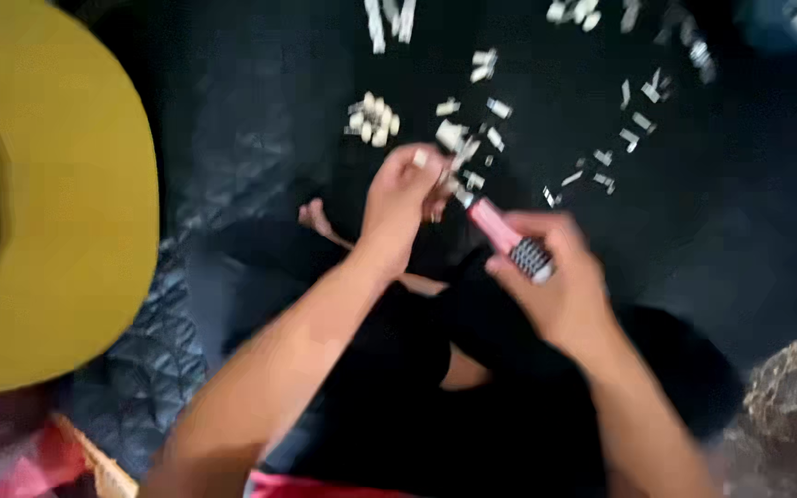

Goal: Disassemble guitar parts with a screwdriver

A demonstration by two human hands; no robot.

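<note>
My right hand (560,290) was curled around a small pink stick-shaped tool with a dark gridded grip (509,240), and its thin metal tip pointed up and left, toward my other hand. My left hand (403,198) was pinched shut on one tiny white piece (420,159), held between my thumb and fingers, right beside the tip of the tool. The picture was blurry, so I could not tell if the tip touched the piece. I was sitting on the floor with my legs in black trousers (417,369) crossed under my arms, and one bare foot (314,218) peeked out just left of my left wrist. I think the job was only partly done, because many little white pieces lay on the dark quilted mat (232,138) in front of me. Some sat in a tight heap (373,118) just above my left hand, and that heap looked sorted. Others were spread loose (634,129) to the right, well apart from each other. I counted one tool and one piece in my fingers. The heap had about ten pieces, and the loose ones were more than twenty, too fuzzy to count well. More white bits (389,18) lay at the far edge. One big round yellow guitar body (57,203) lay on my left.
</note>
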